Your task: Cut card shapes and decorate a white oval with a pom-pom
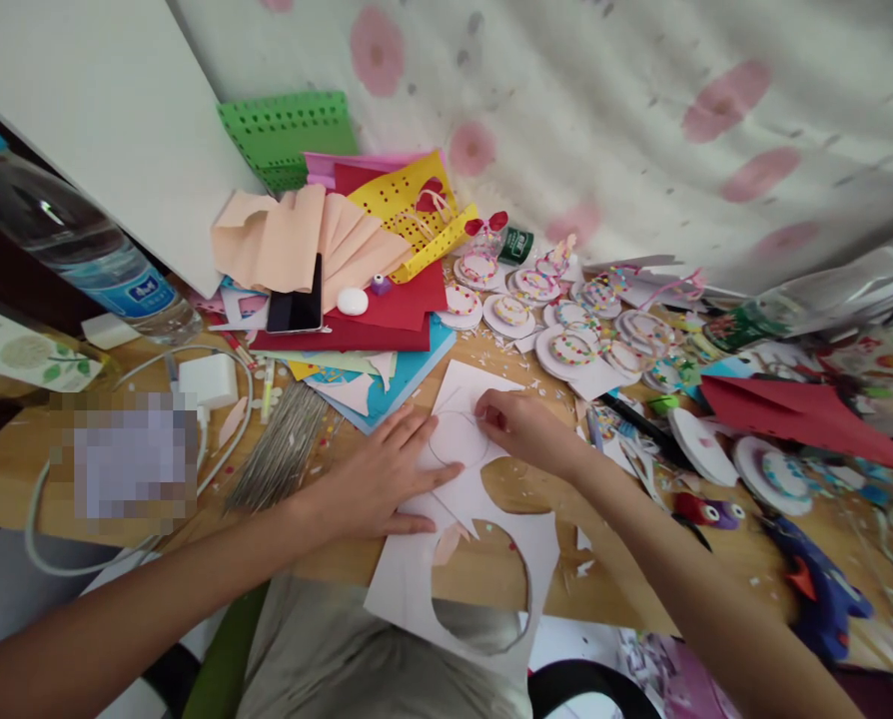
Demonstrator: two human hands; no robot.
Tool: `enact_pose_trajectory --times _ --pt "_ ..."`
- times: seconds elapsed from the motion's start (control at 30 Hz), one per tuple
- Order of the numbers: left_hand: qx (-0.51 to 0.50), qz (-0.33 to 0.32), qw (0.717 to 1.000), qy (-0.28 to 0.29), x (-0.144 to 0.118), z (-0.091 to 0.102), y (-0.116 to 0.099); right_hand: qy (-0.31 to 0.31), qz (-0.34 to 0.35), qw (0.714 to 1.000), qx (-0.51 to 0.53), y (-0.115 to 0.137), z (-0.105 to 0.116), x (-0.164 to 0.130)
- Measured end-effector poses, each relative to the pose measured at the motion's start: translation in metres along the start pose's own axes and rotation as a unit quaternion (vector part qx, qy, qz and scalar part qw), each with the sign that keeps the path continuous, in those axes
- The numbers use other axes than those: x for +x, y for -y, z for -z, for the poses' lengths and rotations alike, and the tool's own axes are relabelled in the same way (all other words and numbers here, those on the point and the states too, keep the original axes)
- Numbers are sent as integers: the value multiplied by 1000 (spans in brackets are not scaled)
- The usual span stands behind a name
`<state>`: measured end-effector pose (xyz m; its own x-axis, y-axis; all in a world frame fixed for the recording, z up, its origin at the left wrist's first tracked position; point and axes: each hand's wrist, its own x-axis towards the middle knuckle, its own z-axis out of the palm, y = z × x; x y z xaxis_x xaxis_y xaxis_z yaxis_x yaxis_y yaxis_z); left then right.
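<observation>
Head view | left hand (383, 479) flat, fingers spread, pressing white paper (461, 479) at table (12, 469) near edge | right hand (517, 424) pinching a small drawing tool I cannot identify on it | bare wood scarce: wire bundle (282, 449) left, paper discs (573, 345) behind, glue gun (821, 589) right

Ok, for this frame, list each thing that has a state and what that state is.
Left hand: flat, pressing the white paper.
Right hand: fingertips pinched on the paper; what they grip is unclear.
White paper: flat, round holes cut out, overhanging the table edge.
Phone: screen dark, lying on red paper.
Water bottle: lying tilted.
</observation>
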<state>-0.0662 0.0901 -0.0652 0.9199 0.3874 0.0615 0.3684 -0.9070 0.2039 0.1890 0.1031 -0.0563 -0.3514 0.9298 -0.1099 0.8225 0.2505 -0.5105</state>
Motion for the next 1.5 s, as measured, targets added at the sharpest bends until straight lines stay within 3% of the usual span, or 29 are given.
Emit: enact_pose_trajectory --times 0.33,0.4,0.53,0.8,1.1,1.5 --pt "4 3 1000 12 1 -1 -2 7 93 990 106 0 6 -4" --pt "2 3 1000 11 1 -1 -2 4 103 991 89 1 7 -6" --pt "-2 0 1000 7 0 -2 -1 -20 95 995 14 2 7 -10" --pt "-3 0 1000 8 -1 -1 -1 -55 71 996 19 5 3 -8" --pt "-11 0 1000 1 -2 -5 0 -101 90 986 95 -4 -12 2" --pt "-29 1 999 -13 -4 -5 1 -171 49 971 160 -8 -34 -3"
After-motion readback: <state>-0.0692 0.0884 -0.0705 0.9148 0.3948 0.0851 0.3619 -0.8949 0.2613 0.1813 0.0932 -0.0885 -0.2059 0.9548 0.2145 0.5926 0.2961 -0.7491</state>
